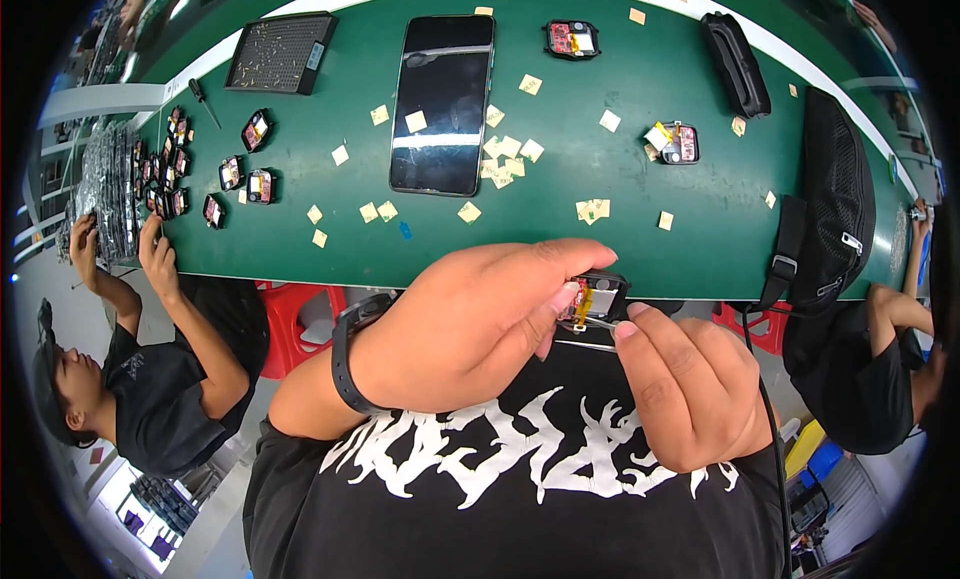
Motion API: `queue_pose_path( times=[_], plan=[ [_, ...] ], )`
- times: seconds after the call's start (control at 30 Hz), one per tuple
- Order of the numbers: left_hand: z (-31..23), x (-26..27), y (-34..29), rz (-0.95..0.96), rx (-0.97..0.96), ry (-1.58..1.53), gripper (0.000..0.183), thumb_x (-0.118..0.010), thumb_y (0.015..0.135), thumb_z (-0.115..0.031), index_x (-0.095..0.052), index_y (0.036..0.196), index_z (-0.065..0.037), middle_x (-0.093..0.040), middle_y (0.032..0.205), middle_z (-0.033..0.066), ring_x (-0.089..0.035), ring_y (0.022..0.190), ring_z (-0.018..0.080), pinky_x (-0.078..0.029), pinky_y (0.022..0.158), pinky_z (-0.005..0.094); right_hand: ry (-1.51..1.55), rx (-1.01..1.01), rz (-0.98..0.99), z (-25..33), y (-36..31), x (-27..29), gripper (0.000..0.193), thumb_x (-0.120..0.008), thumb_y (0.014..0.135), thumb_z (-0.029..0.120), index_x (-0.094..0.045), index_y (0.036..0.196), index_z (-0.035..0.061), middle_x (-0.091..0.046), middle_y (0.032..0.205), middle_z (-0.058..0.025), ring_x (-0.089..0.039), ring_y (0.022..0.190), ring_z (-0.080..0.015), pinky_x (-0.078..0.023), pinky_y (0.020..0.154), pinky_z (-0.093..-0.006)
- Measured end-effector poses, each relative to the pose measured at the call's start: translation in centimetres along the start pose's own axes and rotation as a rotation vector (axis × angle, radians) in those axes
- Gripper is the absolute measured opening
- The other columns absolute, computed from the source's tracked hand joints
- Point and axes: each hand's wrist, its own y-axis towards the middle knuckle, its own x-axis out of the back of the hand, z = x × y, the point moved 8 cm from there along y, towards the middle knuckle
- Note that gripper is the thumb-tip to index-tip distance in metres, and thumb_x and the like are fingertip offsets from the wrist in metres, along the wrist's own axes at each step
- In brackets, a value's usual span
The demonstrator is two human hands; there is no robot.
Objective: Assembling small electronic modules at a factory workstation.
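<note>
My left hand (480, 324) is closed on an opened smartwatch case (603, 297), tilted up near the table's front edge. Inside the case I see red circuit board, a pale battery-like block and yellow tape. From the right, my right hand (690, 384) pinches a pair of thin metal tweezers (592, 324), whose tips reach the case's near edge beside my left thumb. My fingers hide part of the case. Beyond my hands, a similar opened case (681, 144) lies on the table at the right, and another case (572, 40) sits at the back.
A large black phone (440, 104) lies mid-table among several pale square stickers (505, 169). At back left are a screw tray (280, 54) and a screwdriver (204, 101). Several watch cases (260, 186) sit at left near a co-worker's hands (155, 259). A black bag (835, 199) lies right.
</note>
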Motion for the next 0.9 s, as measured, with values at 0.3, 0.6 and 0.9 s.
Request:
queue_pose_path(
  times=[0.3,0.6,0.9],
  plan=[
    [0.43,0.0,-0.16,0.007,0.044,-0.022,0.032,-0.046,0.103,0.001,-0.062,0.13,0.004,-0.063,0.075,0.0078,-0.063,0.056,0.0137,-0.049,0.053,0.0278,0.017,0.017,0.006,0.11,0.01,-0.07,0.024,-0.069,0.074,0.0,-0.067,0.096,-0.0104,-0.069,0.084,-0.0189,-0.058,0.059,-0.0183,-0.039,0.044,-0.0237],
    [0.53,-0.02,-0.17,0.0,0.104,-0.095,0.03,-0.045,0.106,-0.002,-0.061,0.13,0.005,-0.062,0.072,0.0059,-0.062,0.056,0.0108,-0.049,0.051,0.0254,-0.008,0.019,0.018,0.17,0.06,-0.28,0.022,-0.068,0.074,0.001,-0.067,0.094,-0.01,-0.068,0.083,-0.0173,-0.058,0.06,-0.0181,-0.039,0.044,-0.0238],
    [0.79,-0.17,-0.33,0.01,0.139,-0.114,0.029,-0.046,0.107,-0.004,-0.062,0.13,0.004,-0.062,0.07,0.0051,-0.062,0.057,0.0105,-0.05,0.053,0.0251,-0.009,0.018,0.023,0.25,0.38,-0.46,0.023,-0.07,0.073,0.002,-0.068,0.093,-0.0092,-0.068,0.083,-0.0166,-0.057,0.06,-0.0175,-0.038,0.044,-0.0235]
  ],
)
